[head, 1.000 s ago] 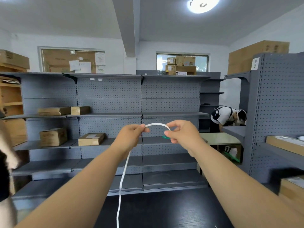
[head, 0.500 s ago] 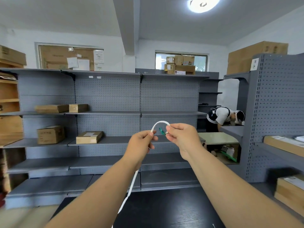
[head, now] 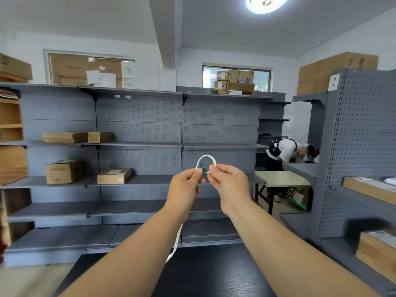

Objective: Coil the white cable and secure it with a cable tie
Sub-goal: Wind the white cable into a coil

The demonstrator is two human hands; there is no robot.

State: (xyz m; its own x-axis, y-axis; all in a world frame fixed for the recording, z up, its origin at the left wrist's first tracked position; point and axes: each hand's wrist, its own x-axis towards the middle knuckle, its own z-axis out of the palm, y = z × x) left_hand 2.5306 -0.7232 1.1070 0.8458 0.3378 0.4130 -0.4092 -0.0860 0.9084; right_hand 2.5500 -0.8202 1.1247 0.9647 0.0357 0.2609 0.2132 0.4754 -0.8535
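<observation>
White cable (head: 207,156): small arch held up at centre between both hands; the loose length hangs below the left wrist toward the near black table (head: 214,275).
Left hand (head: 184,185): pinches one end of the arch.
Right hand (head: 229,185): pinches the other end; the hands nearly touch.
Green piece (head: 202,168): between the fingertips.
Grey shelving (head: 139,144): far, bearing cardboard boxes (head: 114,175).

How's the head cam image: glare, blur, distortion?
Head view: the ceiling light blows out to white glare; the wide lens bows the grey shelves; edges go soft, notably the floor at bottom left; the white cable loop, left hand and right hand are sharp.
</observation>
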